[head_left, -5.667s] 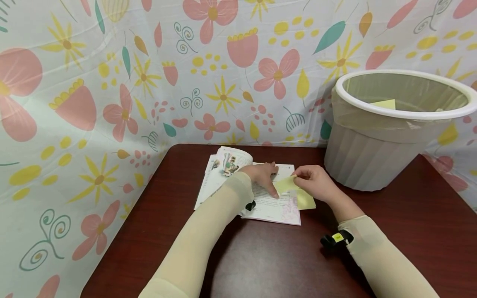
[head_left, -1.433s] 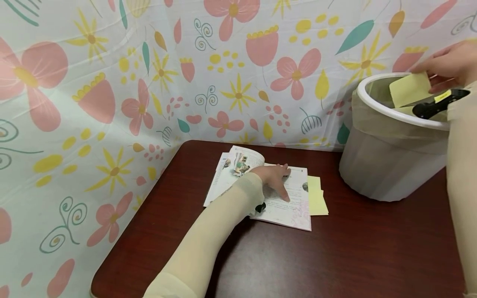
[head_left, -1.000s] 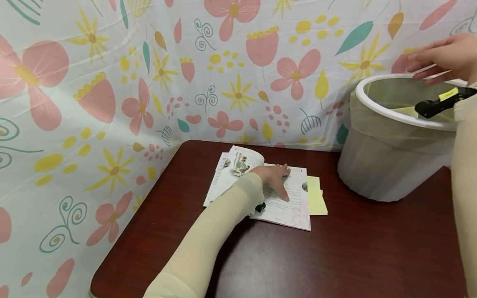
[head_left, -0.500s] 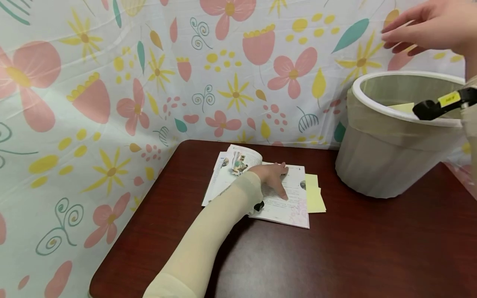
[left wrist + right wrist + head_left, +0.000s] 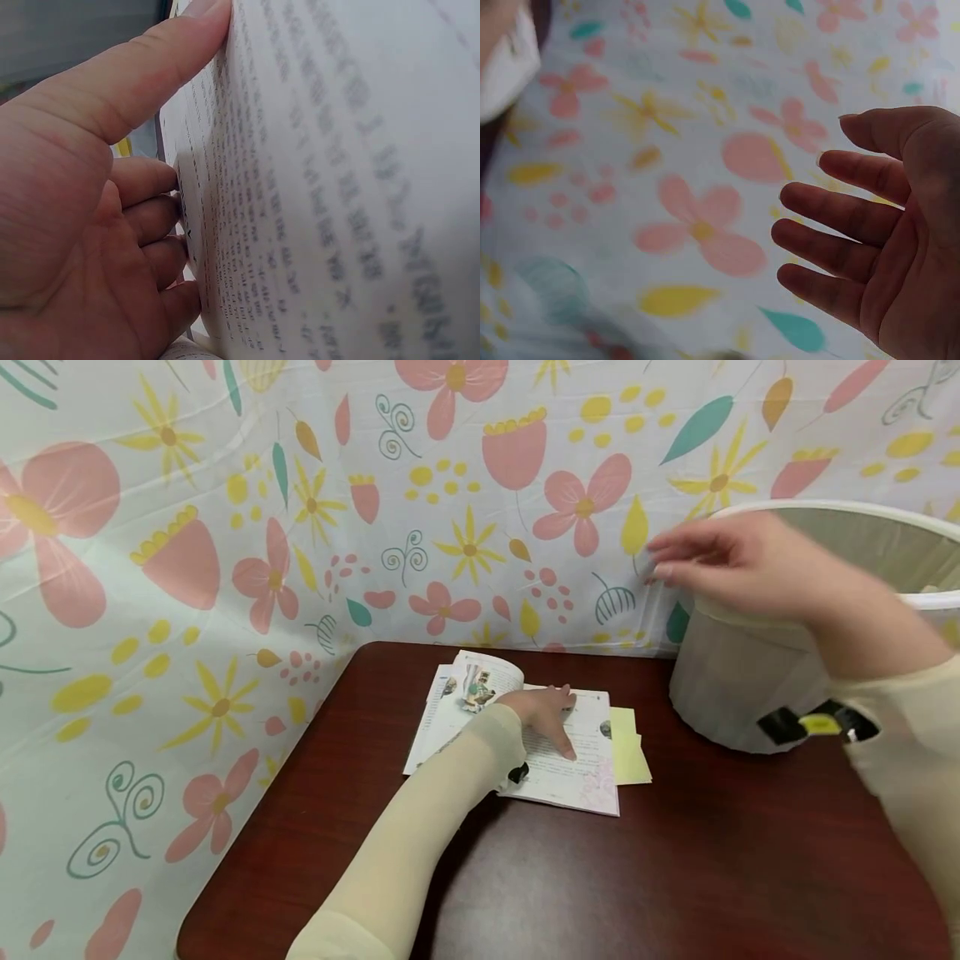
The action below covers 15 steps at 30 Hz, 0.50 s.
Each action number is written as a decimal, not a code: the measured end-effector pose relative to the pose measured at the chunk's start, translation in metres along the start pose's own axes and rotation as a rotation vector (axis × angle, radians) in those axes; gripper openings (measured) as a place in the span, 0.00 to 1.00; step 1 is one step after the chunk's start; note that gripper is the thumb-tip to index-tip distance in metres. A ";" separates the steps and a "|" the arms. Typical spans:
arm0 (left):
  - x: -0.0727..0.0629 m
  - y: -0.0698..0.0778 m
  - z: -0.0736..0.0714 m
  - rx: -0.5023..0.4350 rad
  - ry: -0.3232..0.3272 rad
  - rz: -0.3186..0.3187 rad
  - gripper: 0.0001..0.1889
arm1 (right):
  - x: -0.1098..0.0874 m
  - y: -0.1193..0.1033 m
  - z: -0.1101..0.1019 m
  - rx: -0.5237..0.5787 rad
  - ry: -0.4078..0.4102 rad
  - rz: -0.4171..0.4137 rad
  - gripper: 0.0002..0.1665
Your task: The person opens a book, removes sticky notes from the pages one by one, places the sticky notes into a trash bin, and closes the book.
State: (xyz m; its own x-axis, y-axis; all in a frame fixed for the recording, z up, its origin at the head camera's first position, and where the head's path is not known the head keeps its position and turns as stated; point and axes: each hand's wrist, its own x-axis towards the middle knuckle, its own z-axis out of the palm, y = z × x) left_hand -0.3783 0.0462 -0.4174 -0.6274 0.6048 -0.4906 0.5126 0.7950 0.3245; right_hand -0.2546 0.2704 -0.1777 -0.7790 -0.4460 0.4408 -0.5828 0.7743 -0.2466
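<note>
An open book (image 5: pixel 562 785) lies on the dark red-brown table, printed with text and a small coloured picture. My left hand (image 5: pixel 543 714) rests on its right page, thumb and fingers spread; the left wrist view shows the thumb and fingertips touching the page. Yellow sticky notes (image 5: pixel 628 752) stick out past the book's right edge. My right hand (image 5: pixel 750 564) is in the air in front of the waste bin (image 5: pixel 742 685), slightly blurred. In the right wrist view its fingers (image 5: pixel 840 214) are loosely bent and hold nothing.
The grey bin has a white rim (image 5: pixel 930 602) and a plastic liner, and stands at the table's right rear. A flower-patterned cloth (image 5: pixel 465 468) hangs behind and left of the table (image 5: pixel 675 877). Black wrist cameras (image 5: pixel 817 724) sit on both wrists.
My right hand pulled a yellow note from the book, carried it to the bin and let it go there. It has since moved left and down. The left hand stayed on the book.
</note>
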 end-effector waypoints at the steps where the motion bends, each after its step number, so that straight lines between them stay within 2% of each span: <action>1: 0.000 0.000 -0.001 -0.001 -0.003 -0.001 0.66 | -0.005 -0.003 0.011 0.034 -0.014 -0.020 0.18; 5: -0.001 0.001 -0.003 0.014 -0.001 -0.005 0.66 | -0.024 -0.006 0.058 0.139 -0.073 -0.036 0.18; 11: -0.001 0.002 -0.002 0.032 0.017 -0.013 0.66 | -0.052 0.006 0.130 0.294 -0.166 0.098 0.17; 15: 0.000 0.003 0.000 0.024 0.025 -0.004 0.66 | -0.070 0.014 0.173 0.423 -0.206 0.201 0.21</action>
State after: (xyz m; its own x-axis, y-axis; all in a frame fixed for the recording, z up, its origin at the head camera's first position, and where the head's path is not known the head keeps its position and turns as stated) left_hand -0.3768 0.0480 -0.4164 -0.6435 0.6031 -0.4714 0.5241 0.7960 0.3029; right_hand -0.2479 0.2352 -0.3615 -0.8900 -0.4189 0.1801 -0.4262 0.6235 -0.6555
